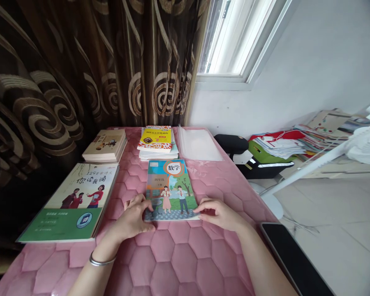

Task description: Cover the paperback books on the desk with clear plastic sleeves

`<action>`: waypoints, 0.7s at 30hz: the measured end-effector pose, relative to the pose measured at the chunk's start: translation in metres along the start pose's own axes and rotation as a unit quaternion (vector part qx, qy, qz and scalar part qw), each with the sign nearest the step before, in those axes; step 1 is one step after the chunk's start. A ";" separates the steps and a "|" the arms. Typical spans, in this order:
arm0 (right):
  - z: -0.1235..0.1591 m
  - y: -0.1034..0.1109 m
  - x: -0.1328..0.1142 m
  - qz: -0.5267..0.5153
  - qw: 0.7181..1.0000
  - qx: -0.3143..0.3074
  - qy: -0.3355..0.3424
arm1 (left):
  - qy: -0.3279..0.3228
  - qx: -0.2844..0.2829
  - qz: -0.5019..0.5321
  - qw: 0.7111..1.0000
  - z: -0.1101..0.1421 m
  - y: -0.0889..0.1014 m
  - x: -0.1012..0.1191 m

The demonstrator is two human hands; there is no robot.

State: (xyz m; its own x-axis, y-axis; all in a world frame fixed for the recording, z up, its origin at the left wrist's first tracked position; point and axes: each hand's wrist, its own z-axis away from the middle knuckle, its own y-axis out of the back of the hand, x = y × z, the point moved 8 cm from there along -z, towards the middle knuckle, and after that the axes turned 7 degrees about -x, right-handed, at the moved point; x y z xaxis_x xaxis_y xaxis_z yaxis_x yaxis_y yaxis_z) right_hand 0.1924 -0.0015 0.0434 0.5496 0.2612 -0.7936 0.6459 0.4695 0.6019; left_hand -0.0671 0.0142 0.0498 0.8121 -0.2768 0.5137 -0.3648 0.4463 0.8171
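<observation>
A maths textbook with a blue, orange and green cover lies flat in the middle of the pink quilted table cover. My left hand is at its lower left corner, the index fingertip on the cover and the thumb by the bottom edge. At the lower right corner, the fingers of my right hand close on the book's edge, with the thumb underneath or beside it. Just behind the textbook is a stack of books topped by a yellow book. Beside that stack lie clear plastic sleeves.
To the left lie a large green and white book on a stack and a beige book stack. A dark phone-like slab sits along the right edge. Past it stand a white fan pole and piled papers. A curtain hangs behind.
</observation>
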 end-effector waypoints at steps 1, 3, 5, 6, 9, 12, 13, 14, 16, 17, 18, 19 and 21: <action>0.000 0.000 -0.001 -0.002 1.000 0.006 0.002 | -0.004 0.009 -0.012 1.000 0.000 0.000 0.003; -0.001 0.000 0.000 -0.007 1.000 0.014 0.004 | -0.016 0.020 -0.029 0.999 0.000 -0.001 0.008; -0.001 -0.001 0.001 -0.001 1.000 0.009 0.003 | -0.032 0.027 -0.034 0.999 -0.001 -0.001 0.009; -0.001 -0.002 0.001 0.007 1.000 0.004 -0.001 | -0.040 0.030 -0.034 0.998 -0.001 -0.001 0.009; 0.002 -0.003 0.000 0.045 0.998 -0.008 -0.030 | -0.058 0.040 -0.035 0.997 -0.001 -0.001 0.009; 0.003 -0.006 -0.015 0.098 0.995 -0.011 -0.029 | -0.090 0.051 -0.038 0.994 -0.001 -0.007 0.022; 0.002 -0.009 -0.023 0.117 0.993 -0.008 -0.017 | -0.104 0.053 -0.038 0.992 0.000 -0.010 0.028; -0.001 -0.014 -0.031 0.137 0.991 -0.002 -0.005 | -0.118 0.051 -0.037 0.991 -0.001 -0.014 0.035; -0.010 -0.025 -0.044 0.173 0.985 0.018 0.009 | -0.137 0.046 -0.038 0.989 -0.002 -0.022 0.048; -0.016 -0.032 -0.049 0.187 0.982 0.029 0.010 | -0.141 0.045 -0.040 0.988 -0.003 -0.026 0.053; -0.021 -0.040 -0.053 0.200 0.979 0.038 0.014 | -0.142 0.048 -0.044 0.988 -0.004 -0.028 0.057; -0.027 -0.048 -0.057 0.213 0.976 0.043 0.020 | -0.141 0.053 -0.048 0.987 -0.005 -0.029 0.059; -0.036 -0.061 -0.060 0.241 0.969 0.049 0.027 | -0.136 0.064 -0.054 0.987 -0.006 -0.030 0.060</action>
State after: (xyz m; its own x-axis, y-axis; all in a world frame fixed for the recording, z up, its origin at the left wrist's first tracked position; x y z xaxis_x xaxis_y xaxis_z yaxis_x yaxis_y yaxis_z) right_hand 0.1009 -0.0151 0.0511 0.7735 0.4754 -0.4193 0.3695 0.1993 0.9076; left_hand -0.0045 -0.0107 0.0544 0.7030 -0.5430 0.4593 -0.3522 0.2953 0.8881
